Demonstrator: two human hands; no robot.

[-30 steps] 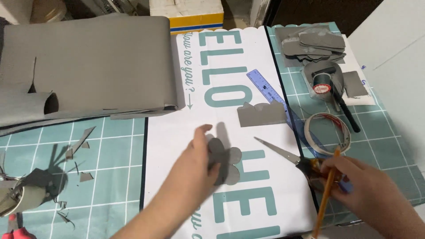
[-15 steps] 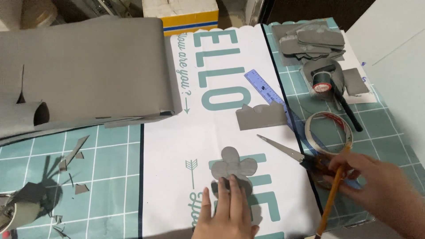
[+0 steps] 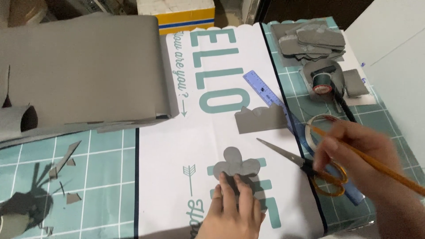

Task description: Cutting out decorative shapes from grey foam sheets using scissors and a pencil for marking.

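Note:
My left hand (image 3: pixel 233 210) lies flat at the bottom middle, its fingertips pressing on a grey cloud-shaped cutout (image 3: pixel 234 165) that rests on the white lettered sheet (image 3: pixel 177 177). Over at the right, my right hand (image 3: pixel 354 155) grips a long orange pencil (image 3: pixel 376 163) that slants down to the right. That hand hovers over the scissors (image 3: pixel 305 170), whose blades point left and whose orange handles lie under the fingers.
A grey scalloped strip (image 3: pixel 259 119) and a blue ruler (image 3: pixel 270 97) lie above the scissors. A roll of tape (image 3: pixel 316 128), a thread spool (image 3: pixel 322 82) and stacked grey pieces (image 3: pixel 310 40) sit at right. A large grey sheet (image 3: pixel 79 71) covers the upper left. Grey scraps (image 3: pixel 59 166) dot the cutting mat.
My left hand has slid down and back, leaving the cloud cutout flat under its fingertips. My right hand with the pencil has moved up and left over the scissors.

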